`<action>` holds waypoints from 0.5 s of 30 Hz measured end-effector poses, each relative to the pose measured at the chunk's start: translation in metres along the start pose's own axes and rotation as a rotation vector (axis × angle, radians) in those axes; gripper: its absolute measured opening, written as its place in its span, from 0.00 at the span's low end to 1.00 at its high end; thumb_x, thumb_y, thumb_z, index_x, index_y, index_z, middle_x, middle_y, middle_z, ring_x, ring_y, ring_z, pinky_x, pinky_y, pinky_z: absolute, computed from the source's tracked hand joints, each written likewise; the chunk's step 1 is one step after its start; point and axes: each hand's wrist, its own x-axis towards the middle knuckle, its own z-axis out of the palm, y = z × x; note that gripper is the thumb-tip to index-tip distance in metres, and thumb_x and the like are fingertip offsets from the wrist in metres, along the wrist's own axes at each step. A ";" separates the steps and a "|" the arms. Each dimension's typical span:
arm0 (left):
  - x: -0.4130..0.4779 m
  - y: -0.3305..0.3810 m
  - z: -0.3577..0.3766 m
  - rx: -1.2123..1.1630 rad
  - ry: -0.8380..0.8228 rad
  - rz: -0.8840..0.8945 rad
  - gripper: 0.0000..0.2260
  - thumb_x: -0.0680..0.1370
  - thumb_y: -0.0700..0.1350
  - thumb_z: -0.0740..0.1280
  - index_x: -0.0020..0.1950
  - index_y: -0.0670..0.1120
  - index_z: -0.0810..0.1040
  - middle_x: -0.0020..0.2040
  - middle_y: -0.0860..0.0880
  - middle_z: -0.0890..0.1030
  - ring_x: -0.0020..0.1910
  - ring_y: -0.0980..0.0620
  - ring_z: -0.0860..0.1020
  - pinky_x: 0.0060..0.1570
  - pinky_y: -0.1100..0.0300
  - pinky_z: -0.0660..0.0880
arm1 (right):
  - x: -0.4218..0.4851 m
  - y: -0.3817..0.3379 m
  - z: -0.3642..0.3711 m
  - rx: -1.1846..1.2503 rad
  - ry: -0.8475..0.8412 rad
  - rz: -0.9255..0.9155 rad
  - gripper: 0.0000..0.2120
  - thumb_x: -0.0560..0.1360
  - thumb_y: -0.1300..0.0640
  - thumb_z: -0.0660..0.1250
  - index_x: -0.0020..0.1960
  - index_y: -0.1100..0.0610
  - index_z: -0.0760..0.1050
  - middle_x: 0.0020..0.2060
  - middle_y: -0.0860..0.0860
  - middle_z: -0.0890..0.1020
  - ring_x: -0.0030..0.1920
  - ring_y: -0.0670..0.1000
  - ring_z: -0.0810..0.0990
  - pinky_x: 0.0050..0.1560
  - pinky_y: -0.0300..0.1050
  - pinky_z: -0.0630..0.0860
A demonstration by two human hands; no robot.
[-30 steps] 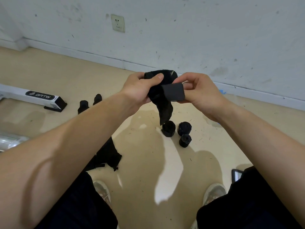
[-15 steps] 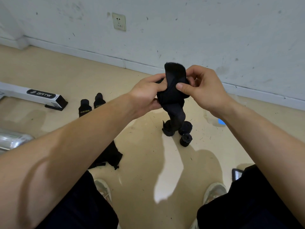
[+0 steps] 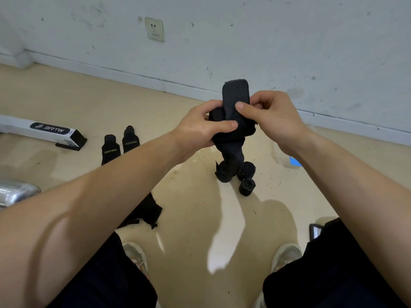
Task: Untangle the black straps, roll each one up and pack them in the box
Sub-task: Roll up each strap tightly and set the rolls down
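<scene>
Both hands hold one black strap (image 3: 234, 101) in front of me, above the floor. My left hand (image 3: 200, 127) grips its bunched middle, thumb across the front. My right hand (image 3: 270, 115) pinches the flat end, which sticks straight up; the tail hangs down below the hands. Rolled black straps (image 3: 246, 185) stand on the floor beneath. A loose black strap pile (image 3: 149, 211) lies by my left knee. The white BRTW box (image 3: 44, 130) lies at the far left.
Two black XUEYING pads (image 3: 120, 145) lie beside the box. A shiny metal tube (image 3: 15, 192) is at the left edge. A phone (image 3: 314, 231) lies by my right knee, blue tape (image 3: 295, 162) on the floor. My shoes (image 3: 287, 256) are below. A wall with a socket (image 3: 154, 28) stands behind.
The strap's flat end, folded sideways across my right fingers a second ago, now stands upright above both hands. The hands have drawn closer together around the bunched middle.
</scene>
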 end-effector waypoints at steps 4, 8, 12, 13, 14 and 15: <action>0.001 0.002 0.000 0.039 -0.001 0.019 0.19 0.78 0.37 0.73 0.67 0.49 0.79 0.60 0.41 0.83 0.59 0.43 0.84 0.59 0.46 0.82 | 0.001 0.000 -0.001 -0.013 0.025 0.002 0.12 0.76 0.53 0.74 0.42 0.62 0.80 0.29 0.50 0.68 0.34 0.50 0.67 0.38 0.44 0.67; 0.000 0.003 -0.001 0.062 0.017 0.028 0.19 0.77 0.35 0.73 0.66 0.48 0.79 0.59 0.41 0.84 0.59 0.43 0.83 0.59 0.45 0.82 | 0.000 -0.001 0.001 -0.026 0.034 -0.005 0.14 0.75 0.53 0.75 0.44 0.65 0.79 0.33 0.54 0.68 0.33 0.49 0.67 0.37 0.42 0.67; -0.003 0.002 0.000 0.101 -0.007 0.044 0.20 0.77 0.34 0.73 0.67 0.46 0.79 0.56 0.43 0.83 0.59 0.42 0.82 0.60 0.42 0.81 | 0.002 -0.001 0.003 -0.036 0.038 -0.003 0.08 0.76 0.55 0.74 0.45 0.59 0.79 0.35 0.50 0.68 0.32 0.48 0.70 0.35 0.41 0.69; -0.004 0.001 0.001 0.103 -0.022 0.041 0.20 0.76 0.33 0.73 0.67 0.46 0.79 0.56 0.43 0.83 0.59 0.42 0.83 0.60 0.42 0.80 | 0.003 0.000 0.002 -0.035 0.030 -0.004 0.07 0.76 0.55 0.74 0.43 0.57 0.78 0.36 0.51 0.69 0.34 0.50 0.71 0.36 0.42 0.70; -0.004 0.000 0.001 0.102 -0.035 0.036 0.20 0.77 0.33 0.73 0.67 0.46 0.79 0.56 0.44 0.83 0.59 0.43 0.83 0.60 0.43 0.80 | 0.003 0.000 0.002 -0.034 0.017 -0.003 0.07 0.76 0.56 0.74 0.42 0.55 0.78 0.37 0.51 0.70 0.36 0.52 0.72 0.37 0.43 0.70; -0.005 -0.001 0.002 0.103 -0.047 0.033 0.20 0.77 0.33 0.73 0.67 0.47 0.79 0.55 0.45 0.83 0.59 0.43 0.82 0.60 0.43 0.80 | 0.003 0.001 0.002 -0.035 0.005 0.000 0.07 0.76 0.56 0.74 0.41 0.54 0.77 0.37 0.51 0.70 0.36 0.52 0.73 0.36 0.43 0.71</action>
